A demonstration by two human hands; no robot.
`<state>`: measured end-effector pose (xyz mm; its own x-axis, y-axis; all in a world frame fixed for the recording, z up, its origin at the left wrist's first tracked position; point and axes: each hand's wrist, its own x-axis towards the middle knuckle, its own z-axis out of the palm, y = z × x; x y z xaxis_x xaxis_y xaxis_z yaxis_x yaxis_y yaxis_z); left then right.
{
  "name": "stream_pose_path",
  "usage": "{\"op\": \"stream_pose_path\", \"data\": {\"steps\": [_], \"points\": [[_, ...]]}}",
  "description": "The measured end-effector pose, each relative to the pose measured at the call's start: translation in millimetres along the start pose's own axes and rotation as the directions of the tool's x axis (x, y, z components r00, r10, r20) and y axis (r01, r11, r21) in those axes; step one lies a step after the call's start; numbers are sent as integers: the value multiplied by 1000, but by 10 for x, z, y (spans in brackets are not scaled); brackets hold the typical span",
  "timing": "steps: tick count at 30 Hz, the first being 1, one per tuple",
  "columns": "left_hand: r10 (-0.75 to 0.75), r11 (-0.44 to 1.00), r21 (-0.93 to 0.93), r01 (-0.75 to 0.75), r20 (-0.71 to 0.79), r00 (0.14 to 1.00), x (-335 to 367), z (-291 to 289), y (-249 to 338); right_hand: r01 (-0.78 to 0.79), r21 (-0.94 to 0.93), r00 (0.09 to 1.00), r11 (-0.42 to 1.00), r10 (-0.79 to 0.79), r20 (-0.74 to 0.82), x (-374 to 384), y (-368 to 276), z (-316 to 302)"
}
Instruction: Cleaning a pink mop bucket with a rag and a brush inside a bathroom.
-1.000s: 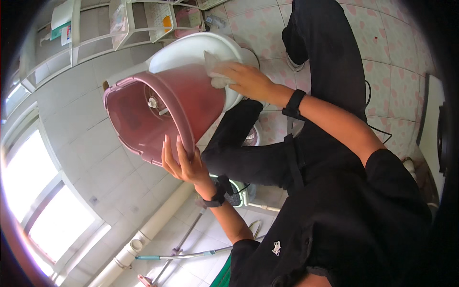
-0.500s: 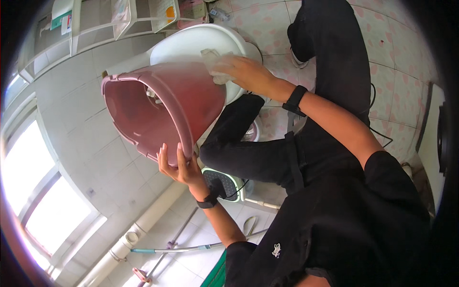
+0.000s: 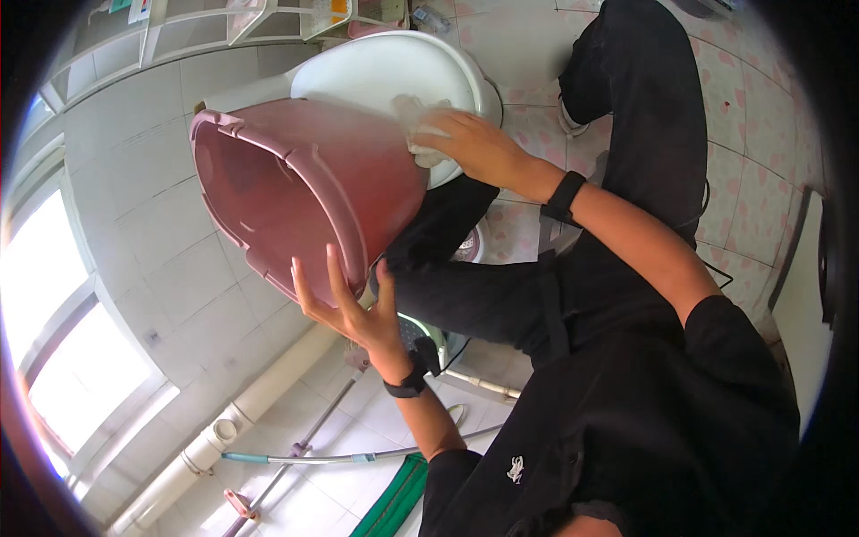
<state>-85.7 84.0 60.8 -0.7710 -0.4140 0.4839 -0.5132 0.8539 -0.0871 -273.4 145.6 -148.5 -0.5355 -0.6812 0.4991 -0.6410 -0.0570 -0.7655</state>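
Observation:
A pink plastic bucket (image 3: 358,170) lies tilted on its side, its open mouth facing left, above my bent leg and in front of the white toilet lid (image 3: 358,76). With fingers spread wide, my left hand (image 3: 358,313) straddles the lower rim, the thumb on the outer side and the fingers across the mouth. My right hand (image 3: 479,152) is closed on a crumpled whitish cloth (image 3: 420,125), pressed to the bucket's outer wall near its base. Motion blurs the cloth and the bucket's upper side.
A white shelf rack (image 3: 165,36) runs along the tiled wall at the upper left. Below it are a window (image 3: 85,358) and a cream pipe (image 3: 255,394). Poles and a green strip (image 3: 394,497) lie at lower left. A green-edged stool (image 3: 416,331) stands behind my left wrist.
My left hand's fingers have straightened and spread at the rim. The bucket has turned slightly, hiding the white pieces seen inside it. The right hand and cloth have shifted slightly right and down.

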Motion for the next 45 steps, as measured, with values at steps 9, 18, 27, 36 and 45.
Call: {"op": "stream_pose_path", "data": {"steps": [9, 18, 27, 36, 45], "points": [[-104, 989, 98, 111, -73, 992, 273, 222, 306, -68, 523, 935, 850, 237, -264, 568, -1066, -406], [-82, 990, 103, 95, -125, 989, 232, 234, 283, -124, 343, 991, 931, 131, 3, 38, -296, -127], [-78, 996, 37, 83, -124, 989, 223, 232, 262, 140, 348, 923, 927, 4, -384, 1034, -1138, -439], [-74, 993, 77, 85, -134, 988, 222, 240, 256, 1, 389, 998, 921, 24, -59, 178, -1161, -538], [-46, 993, 97, 63, -168, 985, 210, 274, 254, 76, 344, 954, 936, 32, -299, 929, -1144, -408]]}}
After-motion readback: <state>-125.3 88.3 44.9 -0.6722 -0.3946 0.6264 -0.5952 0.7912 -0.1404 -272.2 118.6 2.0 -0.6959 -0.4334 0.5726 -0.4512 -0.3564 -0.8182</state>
